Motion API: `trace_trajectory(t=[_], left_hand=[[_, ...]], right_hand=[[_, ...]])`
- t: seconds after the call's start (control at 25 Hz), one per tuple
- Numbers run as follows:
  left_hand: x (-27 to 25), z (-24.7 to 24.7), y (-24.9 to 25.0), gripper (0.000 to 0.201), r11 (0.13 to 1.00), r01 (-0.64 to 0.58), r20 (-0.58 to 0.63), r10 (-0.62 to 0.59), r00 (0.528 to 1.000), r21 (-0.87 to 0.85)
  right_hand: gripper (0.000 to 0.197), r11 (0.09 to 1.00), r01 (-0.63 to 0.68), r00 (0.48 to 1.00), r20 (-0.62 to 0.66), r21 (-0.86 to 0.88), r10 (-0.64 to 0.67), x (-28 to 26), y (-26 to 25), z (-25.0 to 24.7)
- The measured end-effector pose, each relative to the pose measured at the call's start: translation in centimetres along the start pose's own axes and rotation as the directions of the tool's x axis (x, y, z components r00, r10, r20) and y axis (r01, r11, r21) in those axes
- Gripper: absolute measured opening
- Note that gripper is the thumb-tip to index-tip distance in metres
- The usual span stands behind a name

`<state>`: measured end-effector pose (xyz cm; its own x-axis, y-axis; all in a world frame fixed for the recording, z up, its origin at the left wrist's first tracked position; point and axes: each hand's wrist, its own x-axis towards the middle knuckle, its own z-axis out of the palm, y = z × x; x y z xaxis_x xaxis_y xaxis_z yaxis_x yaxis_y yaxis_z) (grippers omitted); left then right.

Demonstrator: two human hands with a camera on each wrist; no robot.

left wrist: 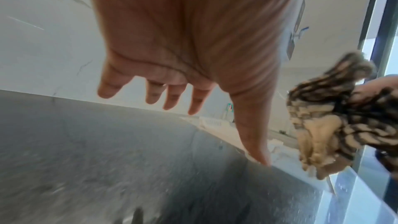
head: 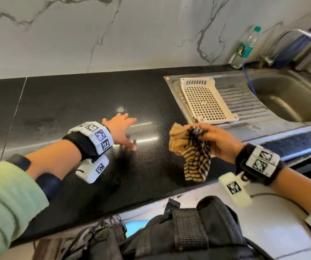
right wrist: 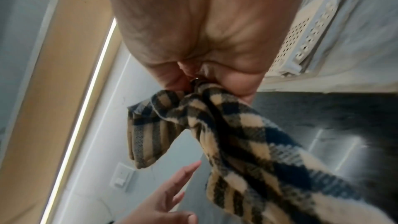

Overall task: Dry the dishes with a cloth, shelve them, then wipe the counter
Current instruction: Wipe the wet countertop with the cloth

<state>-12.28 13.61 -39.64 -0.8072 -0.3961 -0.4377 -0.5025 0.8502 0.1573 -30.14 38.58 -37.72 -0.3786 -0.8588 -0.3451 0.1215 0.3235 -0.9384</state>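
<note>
Checked cloth, tan and black, hung bunched from the right hand, whose fingers pinched its top above the black worktop. Left hand hovered beside it, fingers spread and holding nothing. A white perforated tray sat on the sink drainboard

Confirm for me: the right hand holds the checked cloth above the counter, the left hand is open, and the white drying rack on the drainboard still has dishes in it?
Not quite: the white drying rack is empty, as the head view shows. The rest holds: the right hand grips the checked cloth above the counter, and the left hand is open.
</note>
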Motion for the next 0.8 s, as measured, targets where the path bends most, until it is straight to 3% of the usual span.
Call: trace_trajectory(t=[0.12,0.24,0.32,0.4,0.52,0.56,0.68,0.72,0.8], left_hand=[[-0.2,-1.6,0.9,0.104,0.942,-0.236,-0.194,0.192,0.962,-0.239],[-0.7,-2.7,2.0,0.088,0.735,-0.34,-0.22,0.26,0.94,-0.587],[-0.9,-3.2,2.8,0.051,0.547,-0.359,-0.231,0.291,0.929,-0.757],[-1.2,-3.8,3.5,0.019,0.449,-0.373,-0.313,0.204,0.928,-0.812],[-1.7,-5.1,3.8,0.013,0.423,-0.422,-0.426,0.09,0.9,-0.802],[-2.0,-5.5,3.8,0.013,0.451,-0.44,-0.463,0.066,0.884,-0.777],[-1.8,-6.1,2.7,0.028,0.664,-0.392,-0.571,-0.063,0.819,-0.636],[-1.7,-6.2,1.9,0.032,0.697,-0.383,-0.608,-0.096,0.788,-0.606],[-2.1,-7.1,0.5,0.037,0.675,-0.406,-0.651,-0.145,0.745,-0.615]], right_hand=[[0.046,0.978,0.035,0.997,0.063,0.207,-0.049,1.8,-2.4,1.4],[0.042,0.912,0.034,0.985,0.143,0.41,-0.101,3.3,-3.8,2.4],[0.048,0.856,0.015,0.97,0.201,0.516,-0.137,4.0,-5.0,3.0],[0.058,0.819,-0.004,0.96,0.232,0.574,-0.158,4.6,-6.1,3.5],[0.039,0.879,0.088,0.962,0.19,0.469,-0.198,5.1,-7.3,4.7],[0.035,0.919,0.13,0.967,0.158,0.371,-0.2,5.4,-7.6,5.2],[0.028,0.973,0.18,0.983,0.0,0.142,-0.182,6.1,-8.6,6.5],[0.023,0.977,0.191,0.981,-0.043,0.099,-0.188,6.1,-9.1,6.6],[0.019,0.975,0.218,0.974,-0.071,0.038,-0.215,6.0,-9.7,6.5]])
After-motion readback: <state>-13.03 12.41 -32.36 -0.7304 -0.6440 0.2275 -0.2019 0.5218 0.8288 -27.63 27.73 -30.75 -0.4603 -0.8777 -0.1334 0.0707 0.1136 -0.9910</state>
